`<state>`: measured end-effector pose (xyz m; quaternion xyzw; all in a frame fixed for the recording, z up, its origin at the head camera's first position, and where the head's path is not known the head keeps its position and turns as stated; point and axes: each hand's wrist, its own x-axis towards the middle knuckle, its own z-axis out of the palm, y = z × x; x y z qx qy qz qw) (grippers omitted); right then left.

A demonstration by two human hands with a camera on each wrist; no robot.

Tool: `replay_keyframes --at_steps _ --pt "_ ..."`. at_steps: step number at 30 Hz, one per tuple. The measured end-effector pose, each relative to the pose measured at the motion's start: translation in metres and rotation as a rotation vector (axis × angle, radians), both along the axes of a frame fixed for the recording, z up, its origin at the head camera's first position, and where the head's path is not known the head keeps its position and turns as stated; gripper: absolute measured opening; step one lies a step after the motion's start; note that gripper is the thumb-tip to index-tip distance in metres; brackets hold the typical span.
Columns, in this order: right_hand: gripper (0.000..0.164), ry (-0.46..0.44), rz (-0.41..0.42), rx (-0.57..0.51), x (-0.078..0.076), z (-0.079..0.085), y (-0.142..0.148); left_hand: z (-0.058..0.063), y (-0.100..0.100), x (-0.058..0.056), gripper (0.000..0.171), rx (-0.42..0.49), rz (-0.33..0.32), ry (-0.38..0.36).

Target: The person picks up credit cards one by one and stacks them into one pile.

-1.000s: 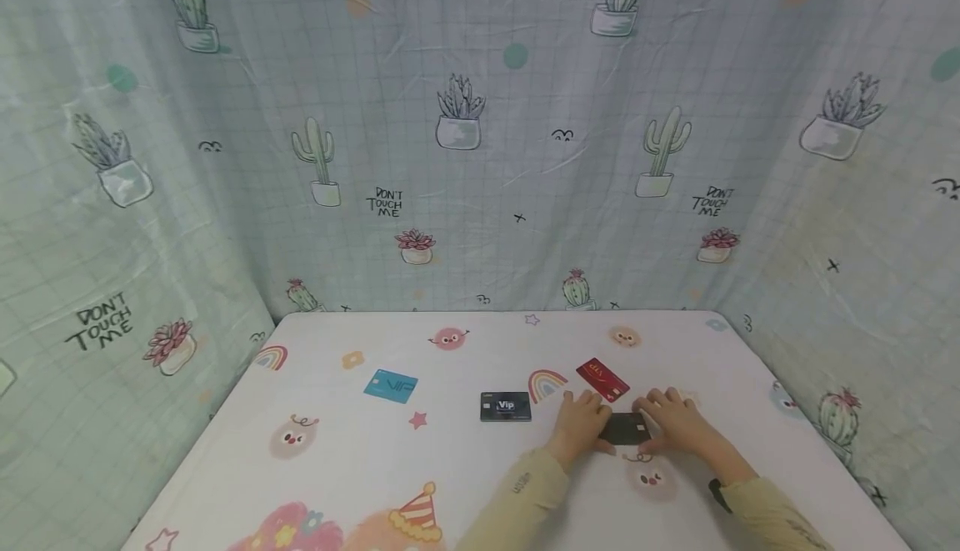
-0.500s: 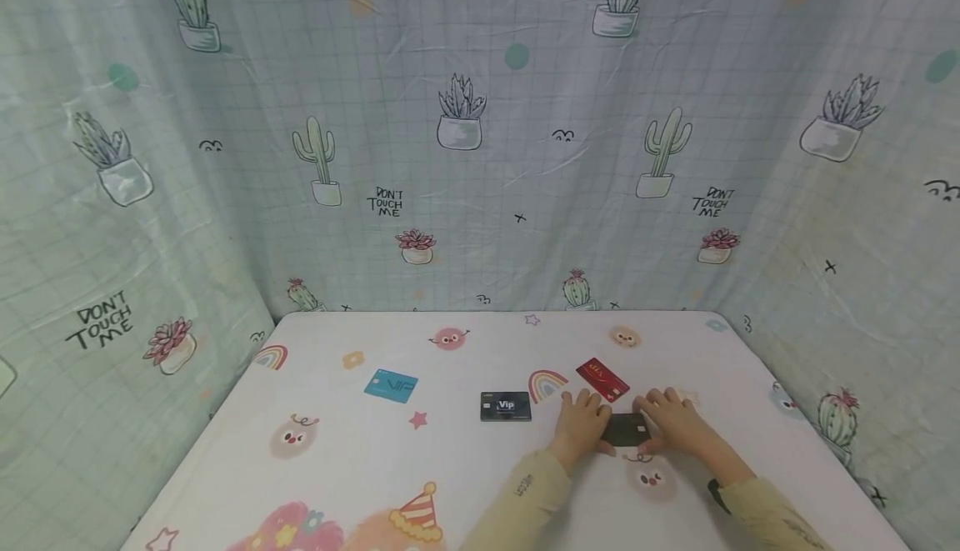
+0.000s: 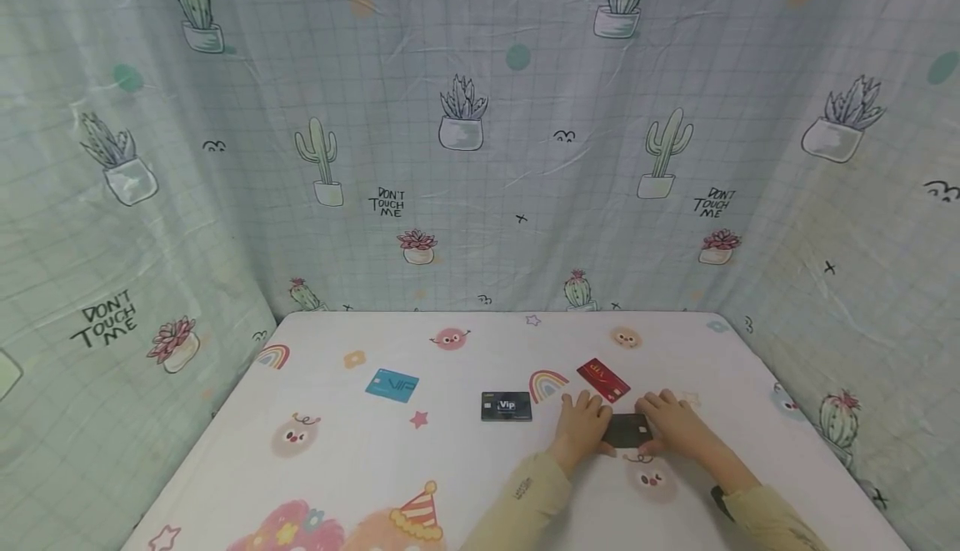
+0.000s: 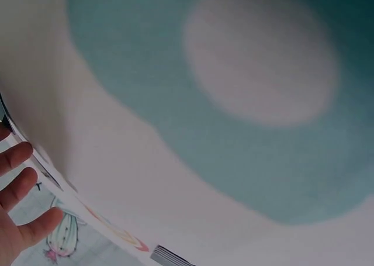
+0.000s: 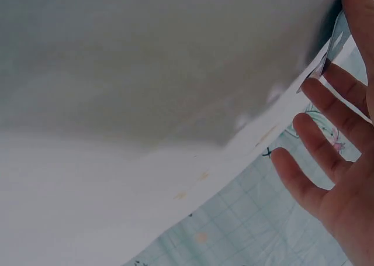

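In the head view a black card (image 3: 627, 431) with a small chip sits low over the right part of the table. My left hand (image 3: 579, 428) holds its left end and my right hand (image 3: 675, 426) its right end, thumbs toward the near edge. Seen from the right wrist, the card (image 5: 332, 39) appears edge-on between thumb and forefinger of the right hand (image 5: 350, 137), other fingers spread. Only fingers of the left hand (image 4: 20, 201) show in the left wrist view. Just beyond the hands lies a red VIP card (image 3: 603, 380).
A dark Vip card (image 3: 506, 406) lies left of the hands, and a blue VIP card (image 3: 392, 385) farther left. The white table (image 3: 337, 409) carries printed cartoon figures. A curtain (image 3: 517, 167) with cactus prints surrounds its back and sides.
Both hands keep their hold on the black card, which stays almost in the same place. The other cards have not moved.
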<state>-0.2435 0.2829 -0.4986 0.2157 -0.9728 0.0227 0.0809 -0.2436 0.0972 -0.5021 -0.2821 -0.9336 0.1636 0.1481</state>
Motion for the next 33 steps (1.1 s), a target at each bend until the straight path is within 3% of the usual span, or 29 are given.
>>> replay_keyframes --at_steps 12,24,33 --pt "0.054 0.015 0.031 -0.062 0.007 0.004 0.001 -0.001 0.0 0.0 0.057 -0.013 -0.021 0.006" --pt "0.051 0.048 0.042 -0.068 0.008 0.006 0.002 -0.007 -0.001 -0.004 0.054 0.02 -0.087 0.041" --pt "0.051 0.08 0.038 -0.074 0.013 0.007 -0.001 -0.006 -0.002 -0.001 0.051 -0.003 -0.123 0.02"
